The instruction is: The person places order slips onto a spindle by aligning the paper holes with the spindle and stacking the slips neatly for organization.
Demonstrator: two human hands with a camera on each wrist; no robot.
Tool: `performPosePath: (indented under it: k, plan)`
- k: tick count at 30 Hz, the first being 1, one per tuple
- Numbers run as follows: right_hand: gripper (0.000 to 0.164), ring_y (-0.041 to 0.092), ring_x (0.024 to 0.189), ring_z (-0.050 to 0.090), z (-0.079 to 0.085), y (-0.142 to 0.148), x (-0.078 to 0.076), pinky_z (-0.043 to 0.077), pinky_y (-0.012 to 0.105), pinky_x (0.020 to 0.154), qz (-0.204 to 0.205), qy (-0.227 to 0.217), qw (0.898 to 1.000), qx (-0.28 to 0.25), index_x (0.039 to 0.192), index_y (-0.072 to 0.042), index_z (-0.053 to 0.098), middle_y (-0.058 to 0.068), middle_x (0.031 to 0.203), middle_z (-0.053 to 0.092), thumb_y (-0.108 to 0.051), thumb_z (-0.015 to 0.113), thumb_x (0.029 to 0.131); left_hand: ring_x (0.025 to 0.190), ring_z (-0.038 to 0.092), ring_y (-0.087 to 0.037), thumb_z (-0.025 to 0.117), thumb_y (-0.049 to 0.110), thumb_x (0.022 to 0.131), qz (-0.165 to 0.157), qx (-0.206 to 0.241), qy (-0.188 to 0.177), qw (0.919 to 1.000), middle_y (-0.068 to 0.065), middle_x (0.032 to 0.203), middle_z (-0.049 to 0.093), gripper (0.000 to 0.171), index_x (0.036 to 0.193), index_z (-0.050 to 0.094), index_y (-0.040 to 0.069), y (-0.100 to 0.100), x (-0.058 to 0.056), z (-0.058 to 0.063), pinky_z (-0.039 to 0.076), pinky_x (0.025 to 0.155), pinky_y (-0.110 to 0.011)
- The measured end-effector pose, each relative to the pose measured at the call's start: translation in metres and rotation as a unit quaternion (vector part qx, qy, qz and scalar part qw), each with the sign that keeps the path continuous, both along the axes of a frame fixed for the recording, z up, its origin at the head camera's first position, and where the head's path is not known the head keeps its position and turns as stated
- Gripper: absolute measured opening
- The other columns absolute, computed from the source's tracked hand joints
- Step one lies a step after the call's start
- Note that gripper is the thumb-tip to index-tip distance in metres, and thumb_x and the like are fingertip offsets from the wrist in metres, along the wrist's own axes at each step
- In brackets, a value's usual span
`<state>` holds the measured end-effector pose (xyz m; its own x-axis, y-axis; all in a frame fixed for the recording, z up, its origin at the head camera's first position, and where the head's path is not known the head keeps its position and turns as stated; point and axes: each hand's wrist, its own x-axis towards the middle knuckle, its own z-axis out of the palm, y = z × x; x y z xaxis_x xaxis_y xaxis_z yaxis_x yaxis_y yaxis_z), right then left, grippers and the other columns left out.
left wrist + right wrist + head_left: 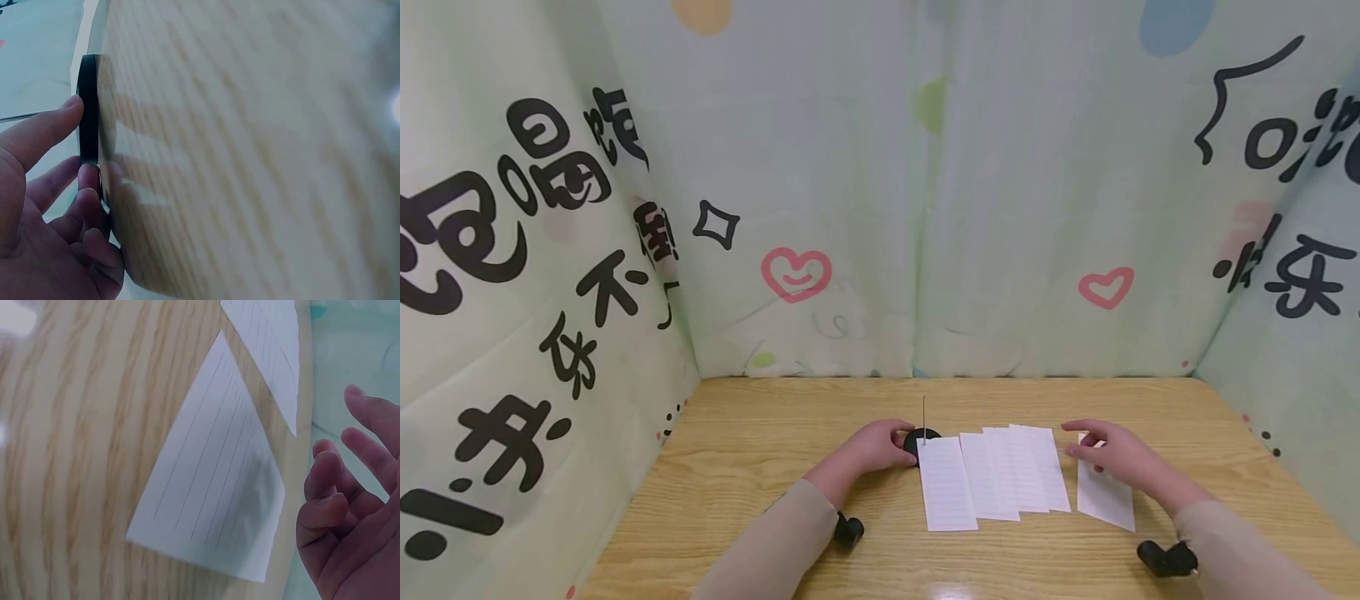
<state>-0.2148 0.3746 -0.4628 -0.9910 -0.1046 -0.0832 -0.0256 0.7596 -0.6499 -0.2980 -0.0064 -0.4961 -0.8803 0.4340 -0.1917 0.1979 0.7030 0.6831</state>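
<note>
In the head view a bill spike stands mid-table, its round black base (pixel 911 444) carrying a thin upright metal rod (pixel 924 412). My left hand (pixel 880 446) holds the base at its left edge. The left wrist view shows the thumb (pixel 59 122) on the base's upper face and fingertips at its rim. One lined white sheet (pixel 950 492) overlaps the base from the front right. Over a separate lined sheet (pixel 209 481) at the right, my right hand (pixel 1105 450) hovers with fingers loosely bent and nothing in them.
Several more lined sheets (pixel 1026 471) lie fanned and overlapping between the two hands. The wooden table (pixel 775 417) meets a printed curtain (pixel 865 333) at the back, with similar cloth on both sides. A black device (pixel 1167 558) sits at the right wrist, another (pixel 848 531) at the left.
</note>
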Motion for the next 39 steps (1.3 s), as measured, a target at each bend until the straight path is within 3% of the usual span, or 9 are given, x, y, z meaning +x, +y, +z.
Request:
performPosePath:
  k: [15, 26, 39]
  plan:
    - [0.055, 0.020, 0.067, 0.054, 0.000, 0.027, 0.004, 0.040, 0.030, 0.058, -0.023, -0.004, 0.999, 0.032, 0.134, 0.007, 0.053, 0.006, 0.090, 0.058, -0.028, 0.069, 0.094, 0.083, 0.052, -0.017, 0.080, 0.025, 0.084, 0.001, -0.003, 0.002, 1.0000, 0.000, 0.089, 0.057, 0.054, 0.134, 0.061, 0.017, -0.002, 0.001, 0.002, 0.042, 0.074, -0.033]
    - [0.058, 0.022, 0.076, 0.049, -0.005, 0.049, 0.002, 0.039, 0.035, 0.065, -0.037, -0.012, 0.994, 0.100, 0.130, 0.009, 0.055, 0.009, 0.091, 0.057, -0.033, 0.069, 0.093, 0.082, 0.052, -0.018, 0.080, 0.025, 0.084, 0.005, -0.006, -0.008, 0.9999, -0.001, 0.088, 0.057, 0.054, 0.134, 0.061, 0.018, -0.002, 0.005, 0.007, 0.041, 0.074, -0.034]
    - [0.058, 0.024, 0.079, 0.047, -0.006, 0.053, 0.005, 0.036, 0.036, 0.067, -0.036, -0.015, 0.992, 0.122, 0.125, 0.014, 0.055, 0.011, 0.089, 0.053, -0.030, 0.072, 0.091, 0.083, 0.052, -0.018, 0.080, 0.024, 0.084, 0.000, -0.007, -0.006, 1.0000, 0.000, 0.090, 0.057, 0.053, 0.133, 0.062, 0.017, -0.003, 0.004, 0.006, 0.042, 0.075, -0.034]
